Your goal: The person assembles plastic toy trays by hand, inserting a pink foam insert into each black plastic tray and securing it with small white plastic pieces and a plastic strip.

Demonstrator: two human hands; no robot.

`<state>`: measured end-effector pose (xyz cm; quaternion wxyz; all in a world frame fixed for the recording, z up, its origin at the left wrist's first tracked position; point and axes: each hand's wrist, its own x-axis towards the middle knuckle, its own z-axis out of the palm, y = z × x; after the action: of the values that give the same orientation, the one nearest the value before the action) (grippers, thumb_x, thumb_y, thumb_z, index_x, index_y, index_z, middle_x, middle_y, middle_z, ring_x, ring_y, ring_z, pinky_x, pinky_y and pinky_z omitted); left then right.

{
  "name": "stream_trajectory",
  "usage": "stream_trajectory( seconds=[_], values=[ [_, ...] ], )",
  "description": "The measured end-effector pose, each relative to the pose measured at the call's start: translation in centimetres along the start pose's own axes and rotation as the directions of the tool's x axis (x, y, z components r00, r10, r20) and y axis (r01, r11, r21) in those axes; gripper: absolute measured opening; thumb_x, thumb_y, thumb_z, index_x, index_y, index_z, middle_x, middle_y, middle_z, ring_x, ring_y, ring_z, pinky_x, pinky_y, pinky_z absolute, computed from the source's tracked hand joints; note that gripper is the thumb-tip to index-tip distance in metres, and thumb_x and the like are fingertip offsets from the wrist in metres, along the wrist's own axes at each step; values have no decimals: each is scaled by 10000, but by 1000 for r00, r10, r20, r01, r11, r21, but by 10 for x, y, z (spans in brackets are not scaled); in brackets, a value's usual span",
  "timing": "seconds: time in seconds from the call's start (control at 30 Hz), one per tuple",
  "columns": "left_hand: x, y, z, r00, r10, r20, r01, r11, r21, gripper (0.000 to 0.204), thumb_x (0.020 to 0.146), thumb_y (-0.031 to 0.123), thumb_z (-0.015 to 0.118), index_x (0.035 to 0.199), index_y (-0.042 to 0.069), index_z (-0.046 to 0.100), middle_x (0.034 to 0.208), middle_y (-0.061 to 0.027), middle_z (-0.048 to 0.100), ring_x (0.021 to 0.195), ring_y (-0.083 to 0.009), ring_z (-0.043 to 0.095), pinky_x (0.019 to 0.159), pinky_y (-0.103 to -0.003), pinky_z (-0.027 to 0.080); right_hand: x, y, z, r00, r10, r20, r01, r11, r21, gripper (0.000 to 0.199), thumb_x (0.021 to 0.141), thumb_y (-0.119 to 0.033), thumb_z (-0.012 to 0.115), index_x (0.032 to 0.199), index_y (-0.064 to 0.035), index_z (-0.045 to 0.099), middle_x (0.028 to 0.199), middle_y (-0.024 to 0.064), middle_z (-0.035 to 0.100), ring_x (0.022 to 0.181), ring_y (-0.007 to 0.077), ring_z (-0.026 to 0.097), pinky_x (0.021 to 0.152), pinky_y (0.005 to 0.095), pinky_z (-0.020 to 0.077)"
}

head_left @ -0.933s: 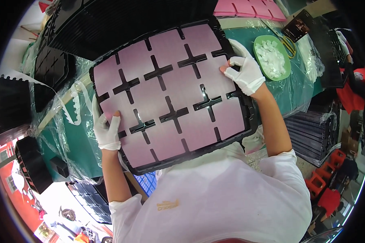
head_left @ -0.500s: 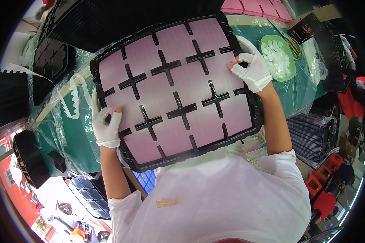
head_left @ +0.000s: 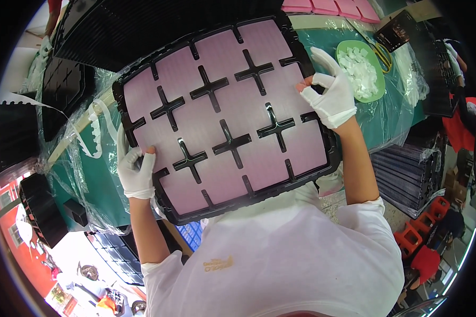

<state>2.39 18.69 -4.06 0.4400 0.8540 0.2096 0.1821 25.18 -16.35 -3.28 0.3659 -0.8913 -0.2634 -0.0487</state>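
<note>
A large black plastic tray (head_left: 209,89) is held up in front of me, tilted. Pink panels (head_left: 203,140) show between its raised black crosses. At its left edge, my left hand (head_left: 136,171) wears a white glove and grips the rim, with a bare thumb tip resting on the pink face. My right hand (head_left: 330,98), gloved likewise, holds the right edge. Its thumb lies on the pink face, while one finger stretches out past the rim; the other fingers are partly hidden.
A green dish (head_left: 378,87) of small white pieces stands at the right on the green table (head_left: 309,39), beside yellow-handled scissors (head_left: 384,57). Black trays are stacked (head_left: 164,29) at the back. Pink panels (head_left: 336,8) lie far right. A white strip (head_left: 97,134) and clear plastic lie left.
The tray has shifted slightly to the left in my hands. My right hand's outer finger has lifted away from the rim. Both hands stay at the tray's sides.
</note>
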Motion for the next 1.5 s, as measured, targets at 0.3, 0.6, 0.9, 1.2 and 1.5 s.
stream_trajectory(
  seconds=[0.3, 0.6, 0.9, 1.2, 1.5],
  values=[
    [-20, -8, -8, 951, -306, -31, 303, 950, -78, 182, 852, 73, 717, 848, -97, 654, 1065, -59, 616, 718, -59, 502, 624, -194, 373, -11, 1, -1, 999, 30, -33, -29, 999, 29, 152, 695, -116, 802, 729, -13, 695, 1332, 171, 578, 1180, 321, 591, 1003, 373, 458],
    [-11, -20, 2, 987, -71, -147, 63, 996, -64, 120, 861, 59, 728, 916, -39, 684, 832, 28, 608, 749, -53, 525, 710, -203, 421, -9, -3, 0, 998, 43, -54, -43, 999, 0, 152, 679, -117, 797, 735, -12, 702, 1315, 154, 592, 1080, 282, 645, 929, 346, 498],
    [-18, -21, -2, 975, -132, -181, 125, 991, -47, 102, 851, 43, 722, 899, -34, 675, 797, 33, 601, 703, -50, 497, 655, -190, 377, -8, -5, 1, 997, 31, -76, -35, 998, -45, 143, 679, -95, 794, 725, -9, 690, 1308, 127, 596, 891, 231, 689, 828, 331, 533],
    [-13, -13, 4, 986, -29, -164, 53, 988, 146, 98, 850, 59, 719, 866, -31, 684, 813, 13, 604, 709, -63, 500, 656, -206, 387, -8, -6, 3, 996, 8, -94, -13, 999, -52, 142, 684, -67, 780, 732, 5, 668, 1270, 125, 609, 824, 217, 692, 750, 308, 545],
    [-15, -26, 3, 988, -30, -152, 37, 998, 44, 100, 854, 61, 720, 877, -30, 683, 791, 24, 599, 710, -53, 498, 656, -201, 384, -10, -6, 4, 993, -6, -116, -1, 998, -62, 145, 669, -72, 783, 730, -4, 670, 1263, 119, 614, 794, 214, 689, 732, 308, 542]
  ],
)
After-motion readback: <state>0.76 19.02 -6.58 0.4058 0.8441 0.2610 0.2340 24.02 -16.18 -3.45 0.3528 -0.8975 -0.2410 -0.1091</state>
